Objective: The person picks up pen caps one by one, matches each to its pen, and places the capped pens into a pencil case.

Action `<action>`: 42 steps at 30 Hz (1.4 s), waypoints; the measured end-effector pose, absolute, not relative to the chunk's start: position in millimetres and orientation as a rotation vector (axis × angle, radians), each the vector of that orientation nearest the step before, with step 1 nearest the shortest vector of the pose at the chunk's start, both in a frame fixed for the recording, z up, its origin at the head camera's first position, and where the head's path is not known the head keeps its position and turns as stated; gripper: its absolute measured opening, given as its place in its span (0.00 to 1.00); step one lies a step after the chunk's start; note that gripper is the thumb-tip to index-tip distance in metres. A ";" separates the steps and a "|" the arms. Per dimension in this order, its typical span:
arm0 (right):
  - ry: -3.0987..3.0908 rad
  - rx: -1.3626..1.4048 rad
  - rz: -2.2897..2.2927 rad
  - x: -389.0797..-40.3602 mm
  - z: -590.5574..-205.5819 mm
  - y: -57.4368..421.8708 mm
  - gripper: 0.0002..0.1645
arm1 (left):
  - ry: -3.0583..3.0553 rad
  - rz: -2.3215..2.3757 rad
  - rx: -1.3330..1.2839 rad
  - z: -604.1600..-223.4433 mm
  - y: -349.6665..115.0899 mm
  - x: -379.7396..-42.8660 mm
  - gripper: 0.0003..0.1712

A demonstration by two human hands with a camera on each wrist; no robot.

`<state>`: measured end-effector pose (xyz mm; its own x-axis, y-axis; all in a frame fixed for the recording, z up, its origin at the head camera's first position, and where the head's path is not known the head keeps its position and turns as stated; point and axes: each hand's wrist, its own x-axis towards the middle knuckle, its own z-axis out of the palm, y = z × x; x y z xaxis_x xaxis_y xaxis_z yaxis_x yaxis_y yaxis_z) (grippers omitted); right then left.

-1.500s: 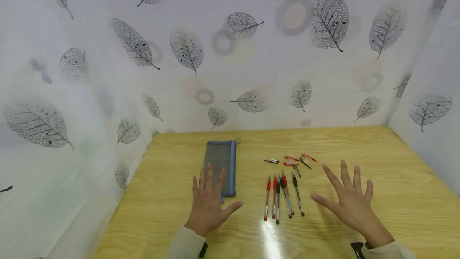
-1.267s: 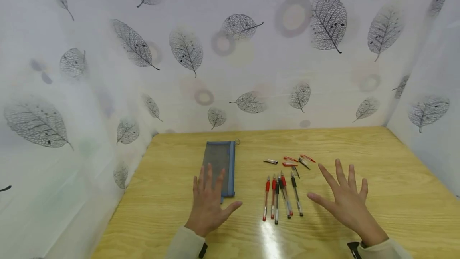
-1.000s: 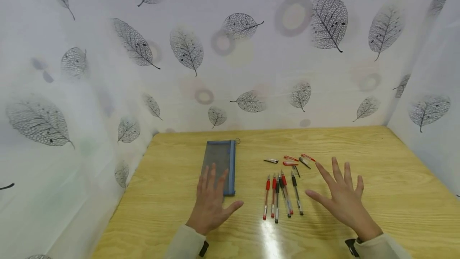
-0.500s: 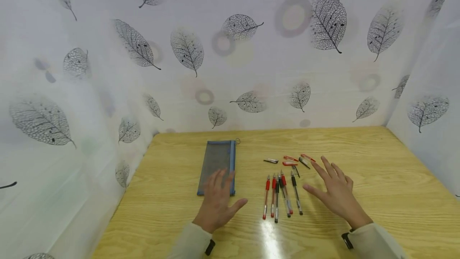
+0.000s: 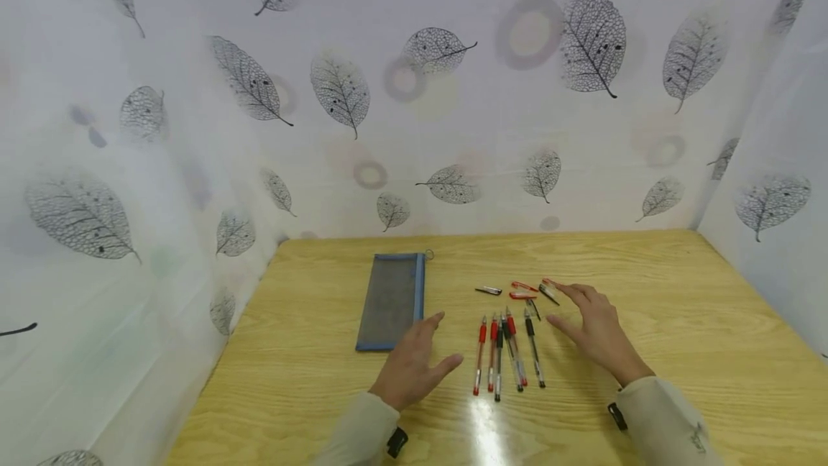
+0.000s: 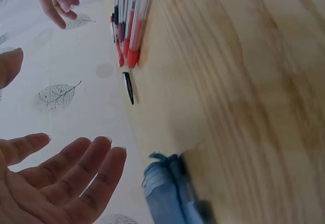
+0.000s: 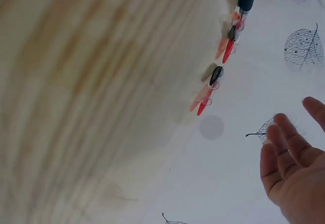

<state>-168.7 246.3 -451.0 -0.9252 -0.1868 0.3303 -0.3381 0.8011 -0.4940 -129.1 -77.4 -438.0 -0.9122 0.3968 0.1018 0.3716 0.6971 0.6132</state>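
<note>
My left hand (image 5: pixel 414 365) hovers with relaxed fingers at the near right corner of a grey mesh zip pouch (image 5: pixel 391 300) with blue edging; it holds nothing. In the left wrist view that hand's fingers (image 6: pixel 94 183) are spread beside the blue pouch (image 6: pixel 165 198). Several uncapped red and black gel pens (image 5: pixel 481 354) lie in a loose row between the hands, tips facing away. Beyond them are scattered pen caps (image 5: pixel 488 290), red and black. My right hand (image 5: pixel 598 326) reaches over the table, its index fingertip right at the rightmost red cap (image 5: pixel 550 282), nothing gripped.
The wooden table (image 5: pixel 310 293) meets a white leaf-printed curtain (image 5: pixel 453 128) at the back and on both sides. A metal ring (image 5: pixel 430 254) sits at the pouch's far right corner. Dark bands (image 5: pixel 397 443) show at both sleeve cuffs.
My left hand has moved right and drawn its fingers together, uncovering most of the pouch. My right hand has moved left and forward to the caps, fingers less spread. Pens and pouch stay put.
</note>
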 end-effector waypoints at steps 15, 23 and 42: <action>-2.831 0.342 1.073 -187.7 -451.8 245.0 0.32 | 2.541 1.387 0.330 -452.9 -55.2 -138.7 0.38; -2.858 0.318 1.124 -195.6 -454.2 244.1 0.32 | 2.430 1.515 0.268 -459.2 -46.5 -138.4 0.35; -2.822 0.313 1.224 -216.7 -456.7 243.0 0.29 | 2.326 1.768 0.035 -478.7 -26.6 -142.7 0.33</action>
<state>-216.7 243.0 -456.7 -0.9782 -0.1654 0.1253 -0.2045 0.6662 -0.7172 -142.7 -26.6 -478.7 -0.9758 0.1507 -0.1588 -0.1127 0.2760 0.9545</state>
